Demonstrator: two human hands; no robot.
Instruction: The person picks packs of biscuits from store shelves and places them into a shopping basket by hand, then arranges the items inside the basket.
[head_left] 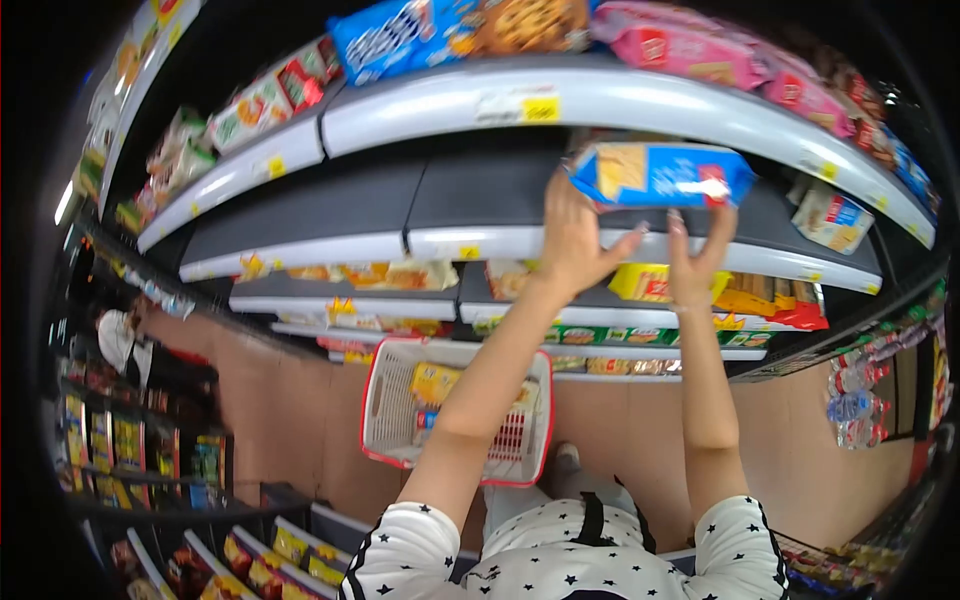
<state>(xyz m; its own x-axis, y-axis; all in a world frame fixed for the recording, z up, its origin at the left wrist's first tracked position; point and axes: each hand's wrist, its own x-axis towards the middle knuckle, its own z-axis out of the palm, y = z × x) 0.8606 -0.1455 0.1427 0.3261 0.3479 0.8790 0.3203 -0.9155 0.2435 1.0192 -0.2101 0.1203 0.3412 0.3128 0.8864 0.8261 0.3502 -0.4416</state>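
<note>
Star-print shirt [580, 550]; left hand [575, 235], right hand [695, 265], fingers clasping blue packet [665, 176], red-marked, biscuit-pictured.

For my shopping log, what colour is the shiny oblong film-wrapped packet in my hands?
The oblong packet is mostly blue, best seen in the head view.

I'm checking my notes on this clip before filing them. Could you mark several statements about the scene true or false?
1. The left hand and right hand both hold the blue pack. True.
2. The basket is empty. False: there are goods in it, including a yellow pack.
3. Pink packs lie on the top shelf in view. True.
4. The bottles are on the picture's left side. False: they are on the right.
5. The shirt has dark stars. True.
</note>
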